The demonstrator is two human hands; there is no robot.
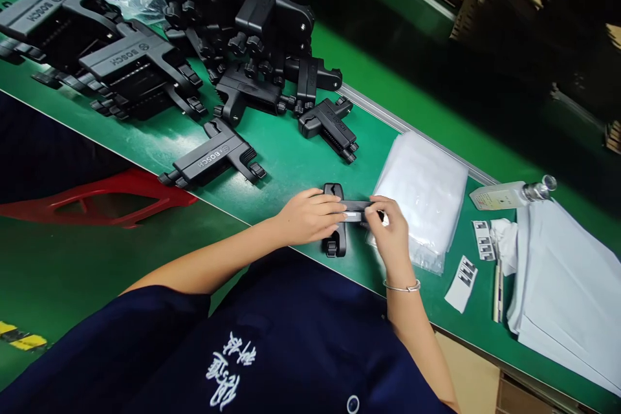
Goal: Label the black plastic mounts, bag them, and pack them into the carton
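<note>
Left of the bags [424,187], I see left hand [313,215] and right hand [391,229] holding one part [358,206], maybe half done, a pile [145,55] farther left.

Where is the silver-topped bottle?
In the head view, the bottle is toward the right, by the upper end of the white sheets, right of the plastic bag stack.

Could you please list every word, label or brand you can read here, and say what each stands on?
"BOSCH", upside down: the single black bracket near the table's front edge.
"BOSCH", upside down: the far-left bracket.
"BOSCH", upside down: the bracket beside it.
Too small or blurred to read: the white label on the held bracket, the label sheets, the bottle.
White characters on the shirt: too stylised to read surely.
</note>
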